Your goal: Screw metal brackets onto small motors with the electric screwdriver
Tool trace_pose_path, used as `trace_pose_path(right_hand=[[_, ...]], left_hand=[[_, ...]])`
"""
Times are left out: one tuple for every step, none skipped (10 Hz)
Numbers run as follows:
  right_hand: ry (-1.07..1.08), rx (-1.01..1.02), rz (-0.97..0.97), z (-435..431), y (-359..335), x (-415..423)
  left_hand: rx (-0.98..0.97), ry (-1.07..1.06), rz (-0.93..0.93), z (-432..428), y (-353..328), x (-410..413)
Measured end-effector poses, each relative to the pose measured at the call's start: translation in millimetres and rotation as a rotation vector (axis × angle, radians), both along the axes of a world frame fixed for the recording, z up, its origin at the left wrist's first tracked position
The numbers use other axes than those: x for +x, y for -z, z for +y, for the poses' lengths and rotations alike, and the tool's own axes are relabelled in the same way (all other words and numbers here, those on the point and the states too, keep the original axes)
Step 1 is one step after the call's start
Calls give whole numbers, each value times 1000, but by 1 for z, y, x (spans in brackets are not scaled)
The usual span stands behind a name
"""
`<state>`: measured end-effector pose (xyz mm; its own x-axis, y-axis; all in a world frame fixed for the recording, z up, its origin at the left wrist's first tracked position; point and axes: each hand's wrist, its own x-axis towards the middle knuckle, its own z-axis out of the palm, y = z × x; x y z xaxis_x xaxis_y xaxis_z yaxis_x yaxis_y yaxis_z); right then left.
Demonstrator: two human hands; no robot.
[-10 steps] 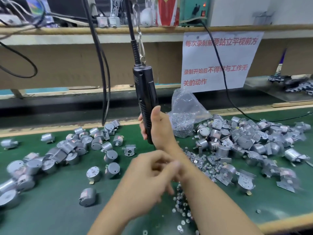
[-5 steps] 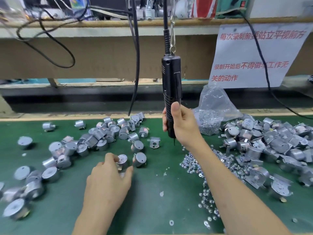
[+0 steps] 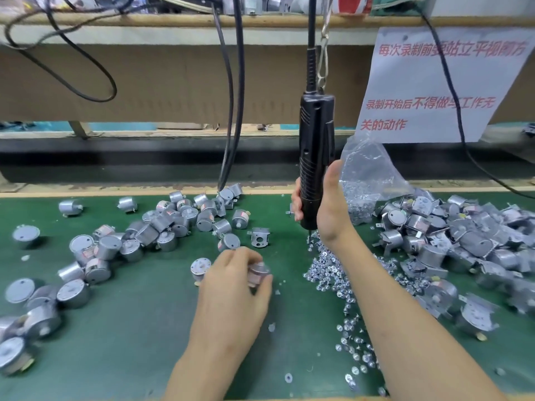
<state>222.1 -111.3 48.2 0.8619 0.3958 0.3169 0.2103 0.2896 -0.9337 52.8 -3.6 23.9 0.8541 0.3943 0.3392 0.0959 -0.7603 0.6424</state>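
On the green mat (image 3: 130,342) in front of me, I see the left hand (image 3: 231,290) with its fingers curled round a small motor (image 3: 258,270), gripping it low down; I cannot tell whether it is off the mat. The right hand (image 3: 330,218) is wrapped round the lower body of the electric screwdriver (image 3: 315,146), which hangs upright from a cord and chain, its tip over the scattered screws (image 3: 333,273). A bare metal bracket (image 3: 259,238) stands between the two hands, touching neither. Loose motors (image 3: 162,227) spread to the left. Bracketed motors (image 3: 448,241) heap up on the right, beside a clear bag (image 3: 364,175) of screws.
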Motion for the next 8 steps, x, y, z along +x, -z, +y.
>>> trace_pose_path(right_hand=[[72, -36, -34, 3, 3, 2], [102, -42, -57, 6, 7, 3], [103, -56, -72, 8, 8, 3], [95, -73, -82, 11, 8, 2], [102, -71, -119, 13, 3, -2], [109, -48, -177, 12, -3, -5], [136, -135, -243, 11, -17, -16], [192, -64, -331, -2, -32, -28]], left_hand=[[50, 26, -33, -14, 16, 18], [74, 31, -20, -16, 29, 23], [74, 102, -34, -10, 37, 19], [64, 174, -57, -6, 40, 14], [47, 159, -50, -7, 39, 14], [38, 148, -46, -7, 39, 16], [42, 161, -50, -6, 39, 16], [23, 132, -92, -7, 38, 15]])
